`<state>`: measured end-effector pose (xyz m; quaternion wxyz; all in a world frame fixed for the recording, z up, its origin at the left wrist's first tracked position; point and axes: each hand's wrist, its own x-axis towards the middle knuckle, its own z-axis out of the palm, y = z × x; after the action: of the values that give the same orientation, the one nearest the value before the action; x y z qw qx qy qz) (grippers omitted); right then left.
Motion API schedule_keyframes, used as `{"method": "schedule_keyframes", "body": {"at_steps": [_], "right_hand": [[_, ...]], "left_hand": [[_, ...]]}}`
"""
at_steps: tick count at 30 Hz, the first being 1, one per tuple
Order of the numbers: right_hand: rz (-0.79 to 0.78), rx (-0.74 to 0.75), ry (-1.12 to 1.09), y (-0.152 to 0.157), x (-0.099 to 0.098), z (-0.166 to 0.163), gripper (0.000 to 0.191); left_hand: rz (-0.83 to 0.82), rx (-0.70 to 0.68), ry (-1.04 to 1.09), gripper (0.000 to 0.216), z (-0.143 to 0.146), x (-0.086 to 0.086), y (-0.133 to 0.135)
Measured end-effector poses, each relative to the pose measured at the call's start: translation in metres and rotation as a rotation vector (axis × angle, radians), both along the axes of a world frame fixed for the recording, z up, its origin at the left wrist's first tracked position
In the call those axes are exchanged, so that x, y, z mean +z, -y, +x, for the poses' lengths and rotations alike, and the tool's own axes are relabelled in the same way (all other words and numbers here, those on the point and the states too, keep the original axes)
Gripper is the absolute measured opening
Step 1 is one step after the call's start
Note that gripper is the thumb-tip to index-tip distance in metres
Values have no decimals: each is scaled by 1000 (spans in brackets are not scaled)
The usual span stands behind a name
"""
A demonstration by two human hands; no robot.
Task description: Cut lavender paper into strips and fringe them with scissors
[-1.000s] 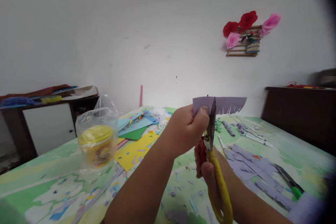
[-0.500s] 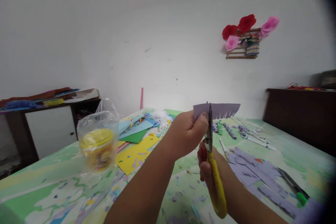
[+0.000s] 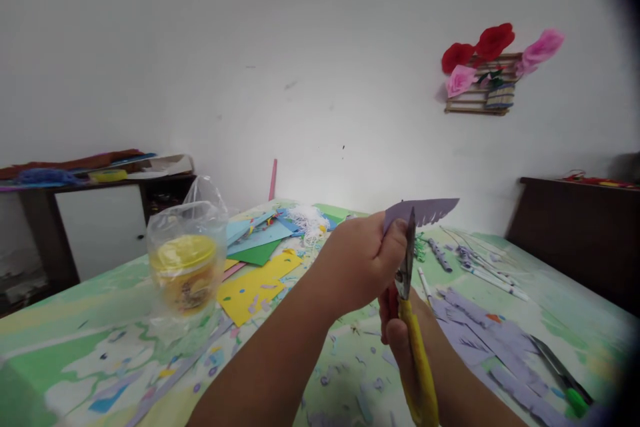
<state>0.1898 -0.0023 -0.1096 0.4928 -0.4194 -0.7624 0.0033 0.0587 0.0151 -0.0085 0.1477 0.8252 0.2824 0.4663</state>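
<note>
My left hand (image 3: 367,257) pinches a strip of purple paper (image 3: 434,209) between thumb and fingers, above the table. Small fringe cuts run along the strip's lower right edge. Around the handles of a pair of scissors (image 3: 417,360), one yellow and one red, my right hand (image 3: 395,330) is closed. The blades point up and meet the paper just right of my left thumb; whether they are fully together I cannot tell. Fringed purple paper pieces (image 3: 470,340) lie on the table to the right of my right hand.
A tub with a yellow lid (image 3: 185,253) stands in a clear plastic bag at left. Yellow paper (image 3: 255,290), blue and green sheets and white shreds lie behind it. Scraps litter the table (image 3: 345,353). A green-handled knife or scissors (image 3: 563,373) lies at right, near white sticks (image 3: 495,280).
The paper strip has tilted, and less of its fringed edge shows. Both hands and the scissors sit slightly further right and lower. The whole view has shifted a little.
</note>
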Motion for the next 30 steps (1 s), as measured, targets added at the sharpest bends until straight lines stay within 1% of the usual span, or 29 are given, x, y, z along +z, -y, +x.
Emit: {"method": "schedule_keyframes", "body": {"at_steps": [2,7,9,13,16,19,22,24,26,27,28,30], "right_hand": [[-8,-8,-3,-1,2,1,54],[-5,-48,12,1,12,3,45],[5,-54,3,2,17,4,43],[-15,-36,-24,2,24,4,29],[-70,-14,-45,3,26,3,21],[-112,2,-65,5,25,2,21],[-173,24,-53,10,28,1,21],[-224,36,-28,14,33,2,18],[-261,35,2,19,42,5,15],[-272,29,19,22,46,7,15],[-288,22,42,25,51,10,15],[-329,4,113,29,59,14,15]], "left_hand": [[-41,-24,4,36,1,0,-1],[-162,-168,148,35,2,-2,-3],[-198,-204,184,35,2,-2,-4],[-255,-232,226,33,2,-4,-3],[-291,-270,342,33,3,-8,-4],[-335,-252,394,37,3,-8,-3],[-359,-193,342,42,-3,-4,2],[-301,-112,311,44,-10,0,4],[-190,-23,325,41,-16,3,6],[-160,-15,338,38,-19,4,7],[-157,-47,346,35,-22,5,8],[-217,-170,339,31,-27,6,14]]}}
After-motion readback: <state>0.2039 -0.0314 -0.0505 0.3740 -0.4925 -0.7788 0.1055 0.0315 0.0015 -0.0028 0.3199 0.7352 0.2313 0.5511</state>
